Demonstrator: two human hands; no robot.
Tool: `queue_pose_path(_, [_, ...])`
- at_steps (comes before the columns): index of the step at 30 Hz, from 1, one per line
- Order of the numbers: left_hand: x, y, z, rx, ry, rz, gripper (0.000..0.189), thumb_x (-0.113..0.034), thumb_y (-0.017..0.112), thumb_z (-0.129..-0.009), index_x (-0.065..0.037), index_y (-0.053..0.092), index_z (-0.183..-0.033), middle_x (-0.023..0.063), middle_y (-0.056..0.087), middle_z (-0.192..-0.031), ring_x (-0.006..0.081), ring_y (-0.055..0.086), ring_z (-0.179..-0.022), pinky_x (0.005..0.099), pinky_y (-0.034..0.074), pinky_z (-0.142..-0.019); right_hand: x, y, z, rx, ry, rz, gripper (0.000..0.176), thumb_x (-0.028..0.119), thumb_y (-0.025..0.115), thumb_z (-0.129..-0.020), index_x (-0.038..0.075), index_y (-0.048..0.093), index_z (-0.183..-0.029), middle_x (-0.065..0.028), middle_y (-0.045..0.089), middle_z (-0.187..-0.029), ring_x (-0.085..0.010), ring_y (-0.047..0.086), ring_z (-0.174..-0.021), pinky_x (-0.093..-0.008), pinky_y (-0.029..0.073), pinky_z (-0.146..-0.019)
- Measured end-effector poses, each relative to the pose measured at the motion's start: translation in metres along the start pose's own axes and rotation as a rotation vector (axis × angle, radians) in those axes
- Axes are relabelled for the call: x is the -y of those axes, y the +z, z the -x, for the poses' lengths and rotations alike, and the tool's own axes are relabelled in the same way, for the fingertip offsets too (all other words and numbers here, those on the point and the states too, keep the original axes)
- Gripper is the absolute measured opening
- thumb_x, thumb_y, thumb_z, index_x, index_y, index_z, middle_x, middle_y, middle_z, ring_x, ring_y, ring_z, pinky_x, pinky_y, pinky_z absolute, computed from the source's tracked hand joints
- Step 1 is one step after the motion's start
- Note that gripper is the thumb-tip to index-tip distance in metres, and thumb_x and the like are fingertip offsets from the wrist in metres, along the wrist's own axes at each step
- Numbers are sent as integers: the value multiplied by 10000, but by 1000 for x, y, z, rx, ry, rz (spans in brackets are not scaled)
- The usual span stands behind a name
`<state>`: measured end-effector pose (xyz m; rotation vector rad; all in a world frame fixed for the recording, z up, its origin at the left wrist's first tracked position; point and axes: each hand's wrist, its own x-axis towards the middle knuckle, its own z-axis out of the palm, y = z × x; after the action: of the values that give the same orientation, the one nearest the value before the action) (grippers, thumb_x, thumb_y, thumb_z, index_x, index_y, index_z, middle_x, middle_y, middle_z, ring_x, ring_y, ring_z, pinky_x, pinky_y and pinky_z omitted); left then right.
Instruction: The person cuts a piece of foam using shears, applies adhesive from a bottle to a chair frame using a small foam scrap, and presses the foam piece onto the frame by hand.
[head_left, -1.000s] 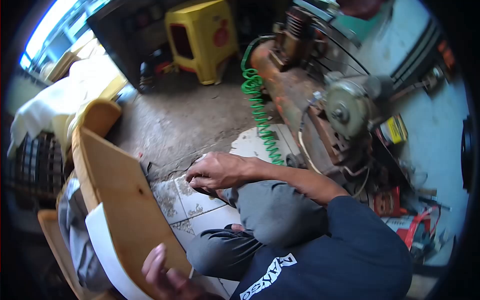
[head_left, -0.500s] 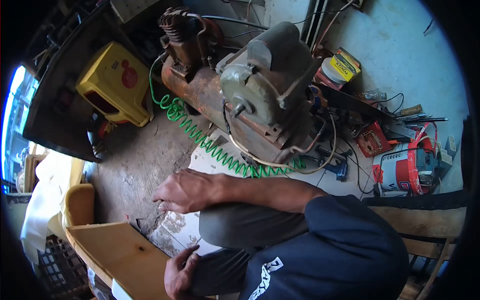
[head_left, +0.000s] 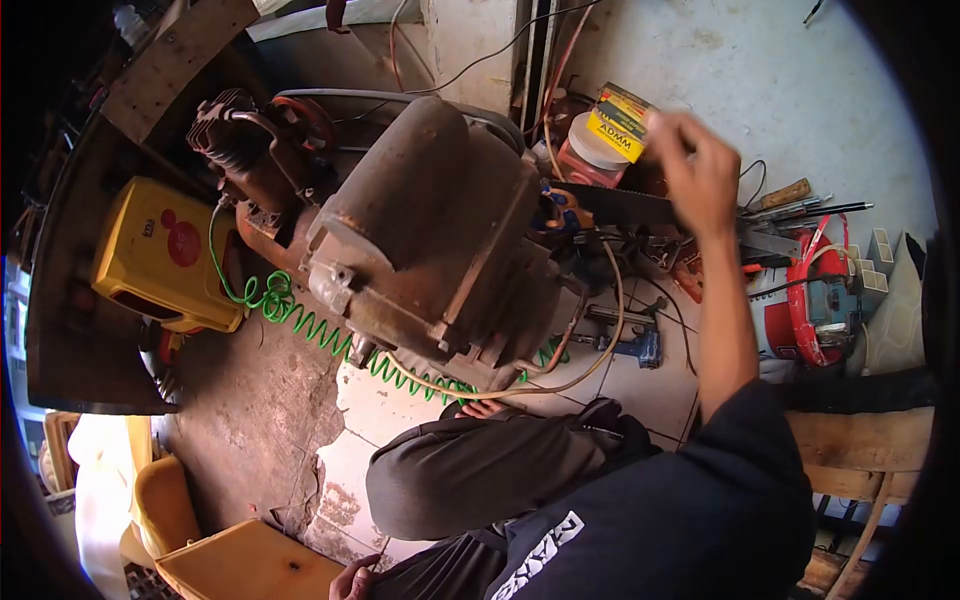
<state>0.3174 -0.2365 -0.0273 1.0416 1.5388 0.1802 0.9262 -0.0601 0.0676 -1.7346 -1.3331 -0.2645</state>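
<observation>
My right hand (head_left: 695, 170) is raised beside a yellow and black box (head_left: 618, 125) marked ADMM, its fingers smeared by motion and overlapping the box's right edge. That box leans on the white lid (head_left: 597, 142) of a red tub. Low at the frame's bottom edge, my left hand (head_left: 352, 580) rests by my knee with fingers lying loosely and nothing visible in them; part of it is cut off. A rusty motor (head_left: 420, 210) on an air compressor (head_left: 262, 232) stands before me, with a green coiled hose (head_left: 318, 330) running below it.
A handsaw (head_left: 620, 207) lies behind the motor. Blue tool (head_left: 640, 345) is on the tiles. To the right stand a red and white bucket (head_left: 795, 325) and assorted tools (head_left: 800, 205). At left are a yellow casing (head_left: 165, 255) and a wooden board (head_left: 240, 565).
My right hand has gone from in front of my knees up and right to the yellow box. The camera view has shifted, so the compressor appears further left. My left hand sits lower in view.
</observation>
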Motion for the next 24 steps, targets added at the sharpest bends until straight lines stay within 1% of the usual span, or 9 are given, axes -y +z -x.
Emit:
queue_pose_path(1, [-3,-4,-3,-10,23,-35,686,-562,562,-988,53,644,-1279,115,745,-931,206,683,-957,308,485,-942,-146,3,-48,-67,136,637,400,403,592,-996,38,681,-1130,-139,749,-1028,-391,712,-937,-471,553,-813])
queue_pose_path(3, [5,-6,-3,-10,18,33,689,-552,567,-997,64,624,-1300,119,749,-928,192,683,-961,300,485,-940,-286,-8,-68,349,669,1070,623,513,589,-952,114,537,-1427,-206,574,-1427,-415,550,-1309,-535,471,-1028])
queue_pose_path(6, [3,-5,0,-17,-42,-8,663,-533,558,-1013,56,616,-1311,120,750,-929,176,680,-951,287,483,-935,-313,-24,-59,483,977,952,606,494,608,-940,97,583,-1398,-205,524,-1496,-389,512,-1374,-635,388,-1078])
queue_pose_path(9, [-7,-11,-8,-178,49,-373,560,-472,589,-1006,-10,625,-1321,140,758,-957,208,713,-961,348,518,-913,-393,-28,-51,487,944,1053,558,485,640,-920,146,619,-1362,-165,572,-1460,-398,523,-1356,-670,374,-1063])
queue_pose_path(13, [-37,-23,-21,-127,-115,-588,476,-375,628,-975,-45,632,-1318,161,757,-994,270,729,-983,393,532,-915,-307,-20,-57,309,761,981,509,457,698,-872,225,644,-1322,-105,658,-1353,-402,615,-1211,-566,422,-1065])
queue_pose_path(16, [-63,-27,-28,-206,216,-703,416,-258,657,-935,-51,644,-1296,170,745,-987,351,716,-962,429,541,-887,-278,-22,-67,48,477,865,402,367,758,-835,197,686,-1192,-182,706,-1160,-381,674,-1065,-451,508,-934])
queue_pose_path(19, [-92,-26,-21,-311,351,-745,399,-154,652,-895,-22,644,-1271,192,722,-1094,356,688,-1045,429,517,-944,-232,-43,-90,-253,133,565,367,381,737,-870,250,690,-1210,-165,676,-1068,-387,665,-1037,-453,524,-907])
queue_pose_path(23, [-106,-20,-9,-409,515,-729,415,-131,645,-873,-17,646,-1271,182,719,-1117,366,680,-1060,446,505,-966,-55,-86,-98,-568,-321,302,354,357,764,-914,144,732,-1195,-119,699,-1045,-241,690,-996,-348,533,-900])
queue_pose_path(24, [-103,-17,-7,-445,623,-679,444,-135,662,-881,-24,624,-1309,183,712,-1123,369,681,-1043,444,519,-931,-13,-97,-92,-564,-407,246,376,277,754,-947,120,700,-1284,-59,703,-1151,-121,650,-1028,-283,525,-904])
